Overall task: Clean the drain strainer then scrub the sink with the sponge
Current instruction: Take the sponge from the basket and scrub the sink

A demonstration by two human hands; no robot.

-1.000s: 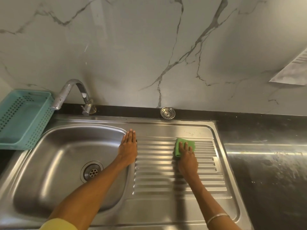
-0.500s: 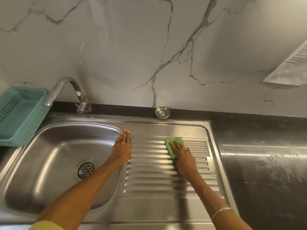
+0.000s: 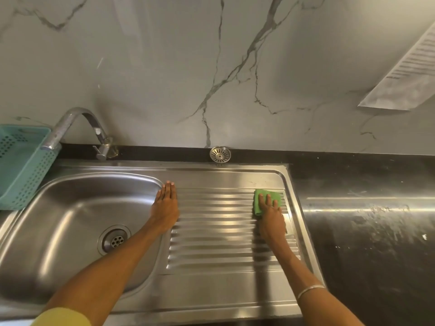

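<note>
A green sponge (image 3: pixel 264 193) lies on the ribbed drainboard (image 3: pixel 216 222) of the steel sink, near its far right corner. My right hand (image 3: pixel 270 215) presses flat on the sponge with straight fingers. My left hand (image 3: pixel 165 205) rests flat, fingers together, on the rim between the basin (image 3: pixel 70 220) and the drainboard. The round metal drain strainer (image 3: pixel 220 154) stands propped on the black ledge against the wall, behind the drainboard. The basin's drain hole (image 3: pixel 114 240) is uncovered.
A curved tap (image 3: pixel 77 128) reaches over the basin's back left. A teal perforated basket (image 3: pixel 21 165) stands at the left edge. A dark, wet countertop (image 3: pixel 367 231) stretches to the right. A printed paper (image 3: pixel 404 74) hangs on the marble wall.
My right hand has slid the sponge to the right along the drainboard's far ribs. My left hand has stayed in place.
</note>
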